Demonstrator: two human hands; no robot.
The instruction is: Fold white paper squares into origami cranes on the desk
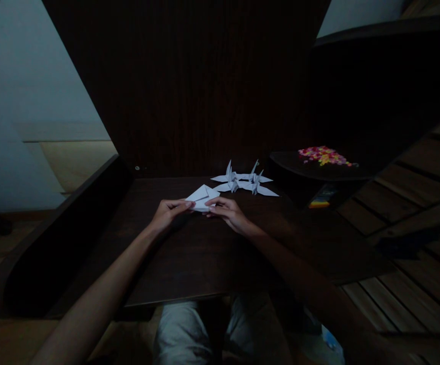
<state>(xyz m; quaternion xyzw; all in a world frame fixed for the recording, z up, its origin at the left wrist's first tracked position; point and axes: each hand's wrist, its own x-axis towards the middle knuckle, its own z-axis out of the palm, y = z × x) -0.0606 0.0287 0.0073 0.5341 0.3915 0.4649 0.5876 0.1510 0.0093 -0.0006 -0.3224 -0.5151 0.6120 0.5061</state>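
Note:
Between my two hands is a partly folded sheet of white paper (204,194), with a pointed top and creased flaps, just above the dark desk (189,263). My left hand (170,212) pinches its left side between thumb and fingers. At the right side my right hand (228,210) grips the paper too, fingers over the lower right corner. Several white paper cranes (245,183) stand close together on the desk, just behind and to the right of my right hand, wings spread.
A rounded side shelf (281,161) at the right bears a pile of small pink, red and yellow pieces (324,155). Something yellow (319,204) lies beneath it. A dark panel (205,91) rises behind the desk, and a raised side board (64,228) bounds the left.

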